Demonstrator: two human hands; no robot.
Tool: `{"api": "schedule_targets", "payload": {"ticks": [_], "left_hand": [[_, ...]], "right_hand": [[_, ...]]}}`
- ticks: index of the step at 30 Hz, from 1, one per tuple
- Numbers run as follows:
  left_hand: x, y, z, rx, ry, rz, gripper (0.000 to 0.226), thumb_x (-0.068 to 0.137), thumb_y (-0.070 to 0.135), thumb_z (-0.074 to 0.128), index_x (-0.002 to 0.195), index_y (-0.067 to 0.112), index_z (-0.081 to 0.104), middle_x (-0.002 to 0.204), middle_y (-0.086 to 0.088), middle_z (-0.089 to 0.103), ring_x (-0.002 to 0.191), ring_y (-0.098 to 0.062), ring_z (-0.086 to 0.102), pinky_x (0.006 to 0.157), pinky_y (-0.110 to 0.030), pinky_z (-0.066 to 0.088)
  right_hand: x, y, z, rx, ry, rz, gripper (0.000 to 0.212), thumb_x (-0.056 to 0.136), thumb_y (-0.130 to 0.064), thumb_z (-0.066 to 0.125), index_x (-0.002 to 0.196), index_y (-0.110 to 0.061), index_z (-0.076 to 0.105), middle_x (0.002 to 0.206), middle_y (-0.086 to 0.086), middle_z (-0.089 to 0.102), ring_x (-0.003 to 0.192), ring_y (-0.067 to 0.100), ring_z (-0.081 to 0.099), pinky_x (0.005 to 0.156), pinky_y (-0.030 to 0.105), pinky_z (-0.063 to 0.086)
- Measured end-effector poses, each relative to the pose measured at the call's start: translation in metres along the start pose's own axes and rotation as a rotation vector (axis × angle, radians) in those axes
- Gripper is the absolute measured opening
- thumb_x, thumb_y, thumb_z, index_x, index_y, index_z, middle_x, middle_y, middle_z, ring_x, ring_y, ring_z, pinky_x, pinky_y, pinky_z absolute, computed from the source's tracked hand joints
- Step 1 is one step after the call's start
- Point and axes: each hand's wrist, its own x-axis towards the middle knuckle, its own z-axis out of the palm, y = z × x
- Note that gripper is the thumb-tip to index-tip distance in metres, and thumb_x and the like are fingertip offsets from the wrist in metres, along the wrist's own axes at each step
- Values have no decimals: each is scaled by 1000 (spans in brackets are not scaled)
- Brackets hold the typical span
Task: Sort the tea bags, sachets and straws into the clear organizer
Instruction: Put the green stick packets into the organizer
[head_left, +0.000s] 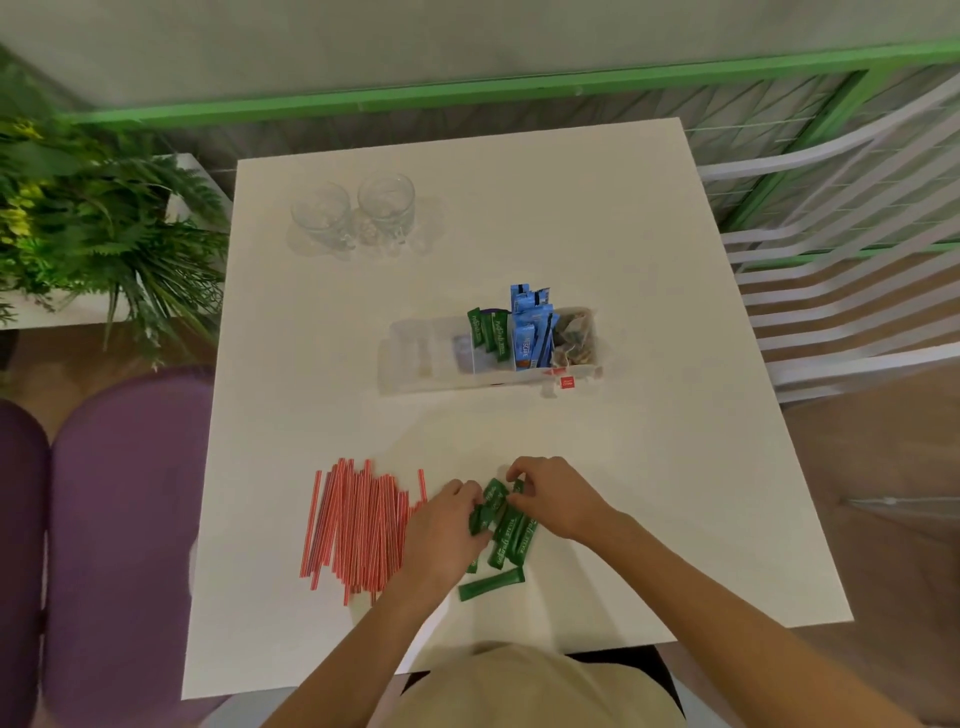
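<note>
Gathering step, as I'm reading it from my end: both hands are working the green sachets (506, 535) near the near edge of the table (649, 467), about mid-width. Left hand (447, 530) is lying over the left side of the pile, fingers curled onto the packets and gripping them. Right hand (550, 499) is pinching the far ends of a couple of sachets between thumb and fingertips. I'm judging they're being squared into one bundle so the lot is going over in a single carry, not one by one. One loose sachet (491, 583) is lying crosswise just on the near side of the pile, outside both hands, so it's risking getting left behind.

Straws (358, 525) are lying in a rough parallel sheaf just left of the left hand; I'm not seeing any in the organizer (410, 353). That's sitting mid-table, well beyond the hands. Its right compartment is holding tea bags (574, 332), with a red tag (567, 383) hanging over the near wall. Next left, blue sachets (530, 322) are standing upright; left of those, filed green packets (488, 332) are leaning, so I'm guessing this bundle is heading there. Leftmost section is too faint for me to read; probably meant for straws. Two glasses (353, 213) are standing far left, not involved.
</note>
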Motion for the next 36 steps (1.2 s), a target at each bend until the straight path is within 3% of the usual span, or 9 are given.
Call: {"api": "schedule_targets", "payload": {"ticks": [5,12,16,19,26,31,36], "left_hand": [[6,-6,1,-82,-4,-48,20,83,34,69,98,23,63,85,7,61,77,-12,57,66,-28,48],[8,-13,-1,-255,-19,-92,17,79,22,75,95,17,72,79,4,66,71,-13,59,68,-29,51],[7,-15,-7,-374,-34,-103,14,78,20,78,91,15,74,71,10,62,60,-1,53,59,-12,40],[9,-14,-13,-445,-29,-102,14,79,20,79,93,19,76,75,10,69,62,3,57,61,-9,41],[18,-14,-31,-591,62,-132,25,76,15,81,100,16,76,83,7,71,75,-4,69,73,-12,54],[33,-10,-53,-673,92,-121,21,74,8,81,95,11,77,83,-2,75,76,-14,72,80,-29,59],[54,-6,-73,-713,131,-64,18,73,2,80,89,10,77,80,-7,74,74,-22,72,79,-39,60]], "right_hand": [[10,-5,4,-114,-38,65,27,90,-35,62,107,-14,65,101,6,66,88,21,64,76,34,53],[17,-11,9,-86,-65,72,13,86,-27,68,91,-14,66,95,5,66,83,23,65,71,32,52],[17,-14,0,-15,-78,19,13,88,-24,66,93,-13,68,89,-1,57,81,19,62,73,31,53],[15,-17,-12,-3,-75,-28,14,89,-22,65,95,-10,69,84,-1,58,78,18,59,70,28,49],[20,-25,-62,0,-6,-93,9,86,-22,71,86,-13,73,68,-5,60,60,7,52,59,20,41],[31,-41,-106,17,128,-119,10,86,-23,71,89,-13,73,66,-7,58,54,3,46,53,15,34],[54,-60,-143,-56,270,-141,11,86,-22,70,91,-13,74,66,-7,56,57,6,49,60,24,42]]}}
